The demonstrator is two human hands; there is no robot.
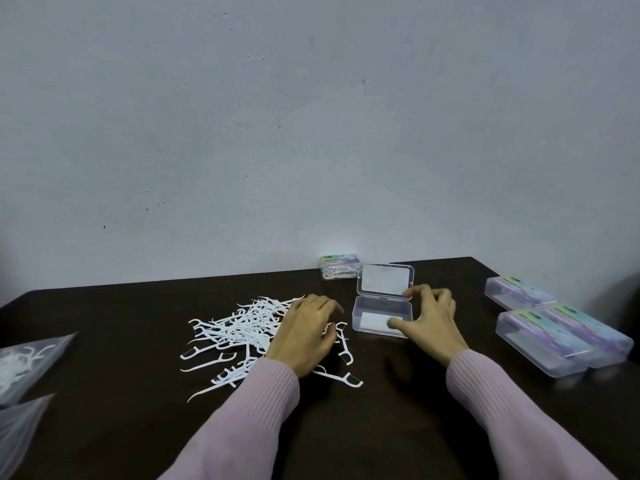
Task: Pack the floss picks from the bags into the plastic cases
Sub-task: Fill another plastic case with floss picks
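Observation:
A loose pile of white floss picks (239, 327) lies on the dark table (121, 341). My left hand (306, 332) rests palm down on the pile's right edge, fingers curled over some picks. A clear plastic case (379, 315) stands open right of it, lid (386, 280) tilted up toward the wall, base holding only a white patch. My right hand (431, 320) holds this case, thumb at its front right corner and fingers at the lid's edge.
Three closed clear cases with coloured labels (550, 327) lie at the right. A filled case (341, 268) sits against the wall. Two plastic bags (24, 362) lie at the left edge, one holding picks. The table's right edge is near the cases.

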